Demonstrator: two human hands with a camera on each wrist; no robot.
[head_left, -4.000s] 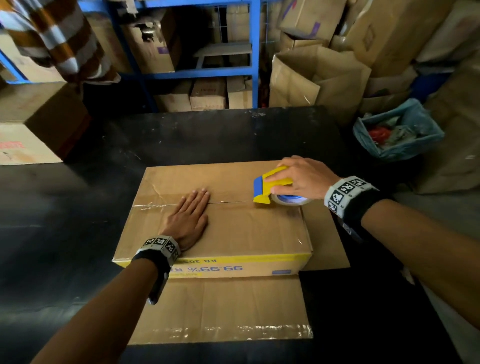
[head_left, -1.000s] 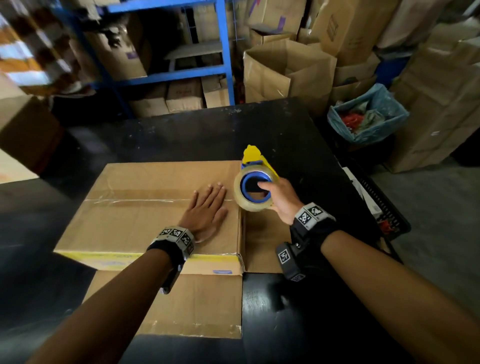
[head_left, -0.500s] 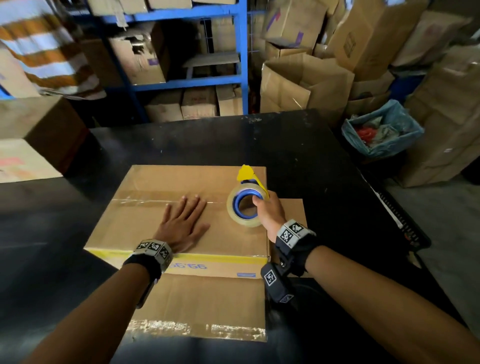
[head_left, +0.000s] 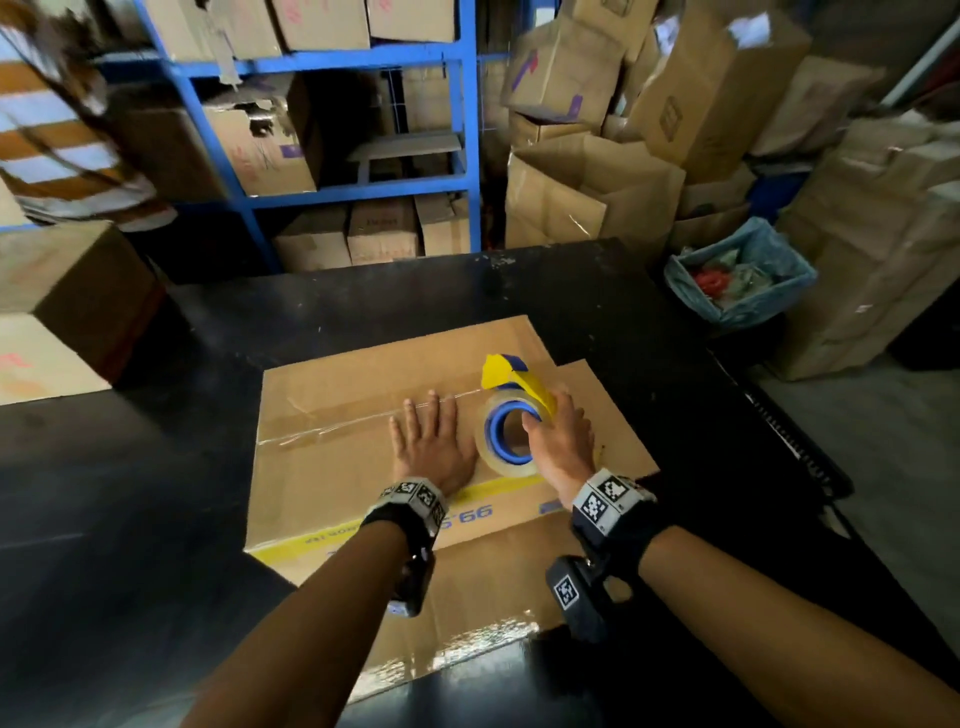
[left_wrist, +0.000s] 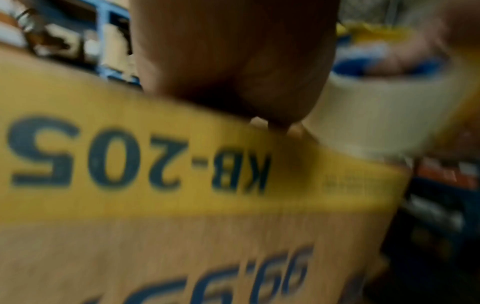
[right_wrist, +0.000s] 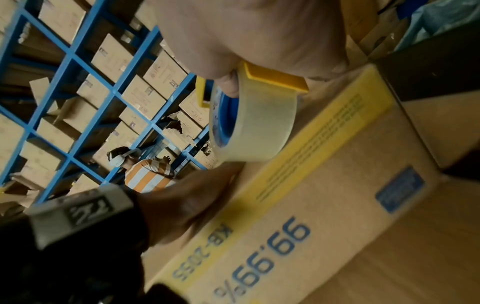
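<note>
A: Hands, quick?
B: The left hand (head_left: 434, 447) lies flat, fingers straight and slightly spread, palm down on the cardboard box (head_left: 332, 478) at the centre of the head frame. The right hand (head_left: 563, 441) grips the tape dispenser (head_left: 506, 434), thumb hooked into the blue core and fingers curled over the yellow frame.
A: Where's the dispenser?
B: Just right of centre, roll on edge, down at the box top near its right end, just beside the left hand. Its yellow blade (head_left: 501, 371) points toward the upper frame, at the seam.
A: Seam?
B: A clear tape strip (head_left: 332, 428) runs along it from the box's left side toward the blade. Can't tell whether it's cut from the roll, too much glare.
A: Step?
B: Looks like finishing the seam strip. To do it well, the person presses the left palm down so the box doesn't slide on the black table (head_left: 130, 519). Then pull the roll taut toward frame right, carry the tape over the box's right edge and tip the blade down for a clean tear. Rub the strip flat after.
A: Risk?
B: Slack tape wrinkles. The flat cardboard (head_left: 467, 608) underneath, lower centre, may shift.
</note>
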